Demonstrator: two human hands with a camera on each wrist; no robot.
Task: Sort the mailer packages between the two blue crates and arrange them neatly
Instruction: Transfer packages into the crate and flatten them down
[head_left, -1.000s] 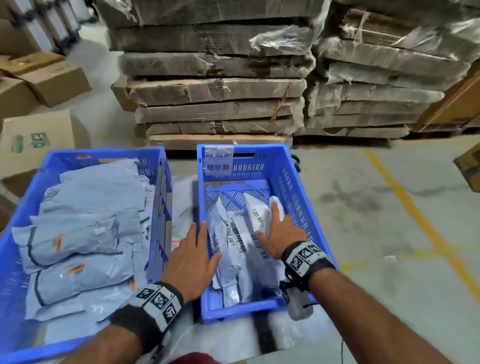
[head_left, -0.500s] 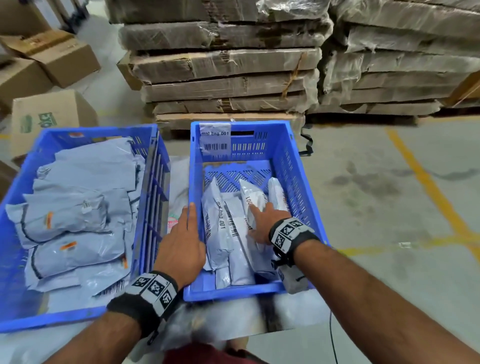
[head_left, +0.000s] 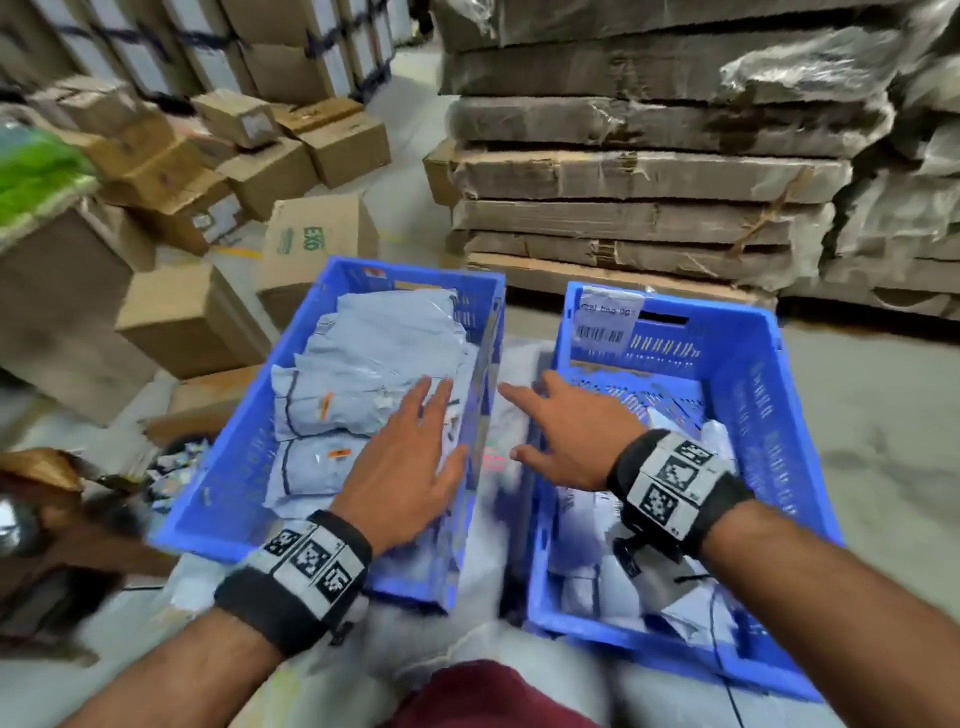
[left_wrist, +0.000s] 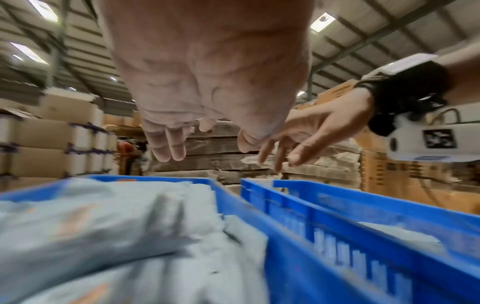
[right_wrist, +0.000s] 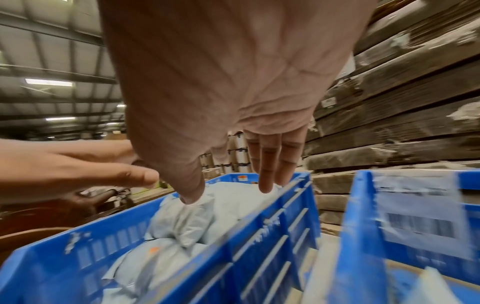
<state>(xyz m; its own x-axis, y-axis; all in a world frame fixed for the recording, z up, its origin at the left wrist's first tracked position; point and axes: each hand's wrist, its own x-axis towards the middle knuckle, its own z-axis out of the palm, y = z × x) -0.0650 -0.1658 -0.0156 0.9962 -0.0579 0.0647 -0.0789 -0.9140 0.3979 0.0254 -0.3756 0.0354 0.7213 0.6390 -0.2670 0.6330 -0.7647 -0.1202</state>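
Note:
Two blue crates stand side by side on the floor. The left crate (head_left: 244, 467) is piled with grey mailers (head_left: 363, 364) bearing small orange tags. The right crate (head_left: 769, 415) holds white mailers (head_left: 597, 582) with barcode labels, standing on edge near its front. My left hand (head_left: 410, 457) hovers palm down over the left crate's right side, fingers straight, holding nothing. My right hand (head_left: 561, 421) reaches leftward across the gap between the crates, fingers spread and empty. In the right wrist view its fingertips (right_wrist: 265, 185) hang above the grey mailers (right_wrist: 182, 222).
A tall stack of wrapped flattened cardboard (head_left: 649, 171) stands behind the crates. Cardboard boxes (head_left: 311, 239) crowd the floor at the left and back left. A white sack (head_left: 509, 441) lies between the crates. Bare concrete floor (head_left: 883, 415) lies to the right.
Both hands left the right crate and its white mailers and swung left; the left hand is now over the left crate. The head view also turned left.

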